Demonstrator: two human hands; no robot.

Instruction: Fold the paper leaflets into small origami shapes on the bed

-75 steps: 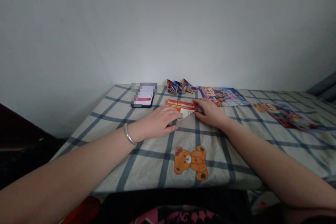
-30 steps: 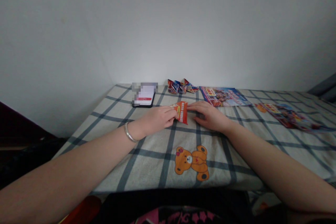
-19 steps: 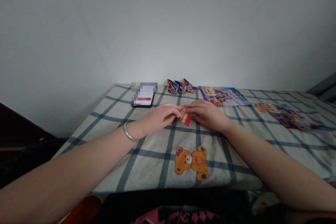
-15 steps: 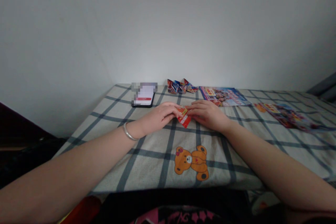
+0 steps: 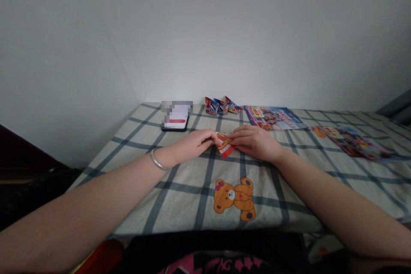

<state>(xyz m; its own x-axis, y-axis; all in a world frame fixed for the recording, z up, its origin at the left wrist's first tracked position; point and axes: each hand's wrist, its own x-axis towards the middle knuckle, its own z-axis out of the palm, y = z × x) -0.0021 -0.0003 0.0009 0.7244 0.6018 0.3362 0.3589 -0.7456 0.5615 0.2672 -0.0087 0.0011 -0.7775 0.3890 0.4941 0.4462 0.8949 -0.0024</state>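
Note:
A small piece of folded printed paper (image 5: 225,150), red with yellow and white parts, lies between my hands on the checked cloth. My left hand (image 5: 203,142) pinches its left edge between thumb and fingers; a silver bangle circles that wrist. My right hand (image 5: 253,142) has its fingers bent over the paper's right side, thumb tucked underneath and mostly hidden. Behind the hands, near the wall, sits a crumpled or folded shape of blue and red printed paper (image 5: 221,106).
A phone (image 5: 176,117) with a lit screen lies at the back left. Printed flyers (image 5: 274,118) rest at the back right, with another flyer (image 5: 353,141) farther right. The tablecloth (image 5: 180,205) bears a teddy bear picture (image 5: 234,199) near the front edge. A white wall (image 5: 224,30) stands behind.
Both hands have shifted slightly toward me. The red paper has turned a little and more of its face shows between the fingers.

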